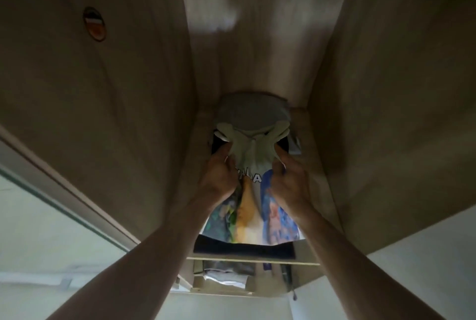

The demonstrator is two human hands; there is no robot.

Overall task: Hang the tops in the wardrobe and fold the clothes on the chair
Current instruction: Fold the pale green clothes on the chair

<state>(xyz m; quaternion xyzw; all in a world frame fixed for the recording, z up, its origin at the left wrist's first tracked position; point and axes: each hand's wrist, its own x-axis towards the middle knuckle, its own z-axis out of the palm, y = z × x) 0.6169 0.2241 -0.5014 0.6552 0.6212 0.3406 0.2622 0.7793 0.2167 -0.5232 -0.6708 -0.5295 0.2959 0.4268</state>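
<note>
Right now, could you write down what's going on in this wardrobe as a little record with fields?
Place: inside a narrow wooden wardrobe, seen from the head camera
Garment: printed T-shirt with blue, yellow and green patches and white lettering, hanging
Hanger: white, only its ends show at the shirt's shoulders
Left hand: grips the shirt near its left shoulder
Right hand: grips the shirt near its right shoulder
Behind the shirt: a round grey object, too dim to identify
Below: a shelf with folded clothes under it
</note>
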